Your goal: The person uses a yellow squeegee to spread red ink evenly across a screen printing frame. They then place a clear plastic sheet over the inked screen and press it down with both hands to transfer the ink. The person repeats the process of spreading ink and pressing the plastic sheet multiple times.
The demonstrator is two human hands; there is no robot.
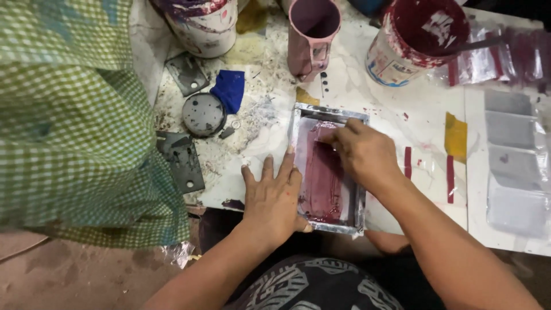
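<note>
A: The small metal-framed printing screen coated in dark red ink [327,172] is pinned at its near left edge by the left hand [274,198], laid flat, fingers spread, nothing gripped.

B: The right hand [361,152] is curled at the far end, fingertips pressed together; what is pinched cannot be told. Even pressure is best kept.

A: Beyond, the paint-spattered white tabletop [402,103] is crowded: a red-stained paint bucket [416,40], a mauve plastic jug [313,34].
</note>
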